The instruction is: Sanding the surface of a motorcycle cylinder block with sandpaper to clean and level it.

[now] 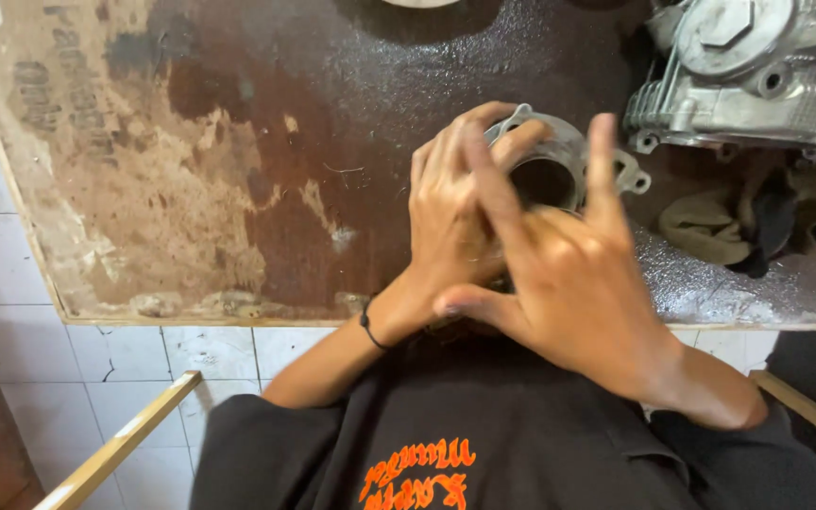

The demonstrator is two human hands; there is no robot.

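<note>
Over stained board [191, 189], both hands [559, 283] around grey metal cylinder [559, 161]

Worn wooden board [191, 189], stained dark with oil, pale patches at left, laid over white tiled floor [125, 364]. Metal cylinder block [559, 156] near middle-right, cast aluminium engine casing [748, 76] at top right corner, crumpled dirty rag [739, 222] just below casing.

Engine cylinder [559, 161]: grey cast metal, finned, round open bore facing the camera, lugged flange; held behind left hand [450, 212], beyond right hand [569, 283].
</note>
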